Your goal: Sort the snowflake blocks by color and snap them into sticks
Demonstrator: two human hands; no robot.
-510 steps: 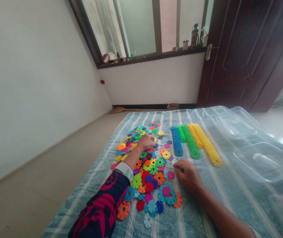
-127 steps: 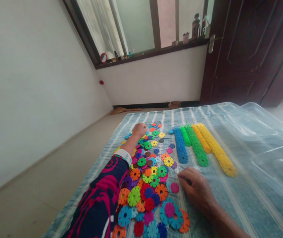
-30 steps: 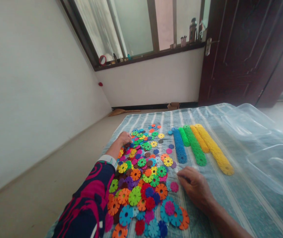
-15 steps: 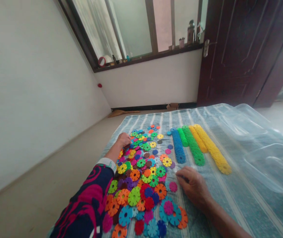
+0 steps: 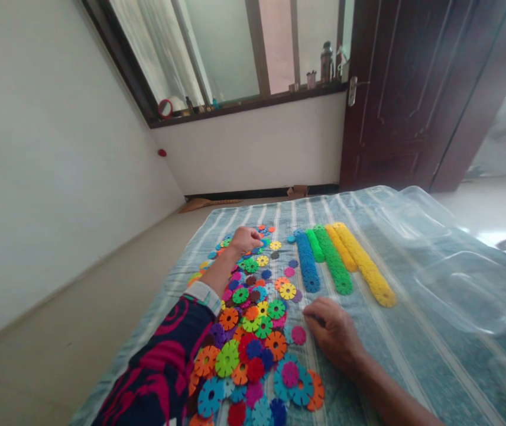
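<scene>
Many notched plastic discs (image 5: 227, 358) in mixed colours lie in a loose spread on a striped blue-grey cloth (image 5: 417, 378). Over the far part of the spread, my left hand (image 5: 245, 239) is closed in a pinch. At its fingertips shows what looks like a blue disc, partly hidden. My right hand (image 5: 335, 334) rests on the cloth to the right of the discs, fingers curled closed; what they hold, if anything, is hidden. A lone magenta disc (image 5: 298, 335) lies just left of it. Beyond it stretch overlapping rows of discs: a blue row (image 5: 308, 263), green rows (image 5: 333, 260) and yellow rows (image 5: 366, 266).
Clear plastic containers (image 5: 470, 290) stand on the right part of the cloth. Past the far edge are a white wall, a window ledge (image 5: 253, 106) with small items and a dark red door (image 5: 404, 94). Bare floor (image 5: 58, 331) runs along the left side.
My left hand has moved right from the left edge of the discs to above their far part. My right hand keeps its place on the cloth. The whole view has shifted slightly.
</scene>
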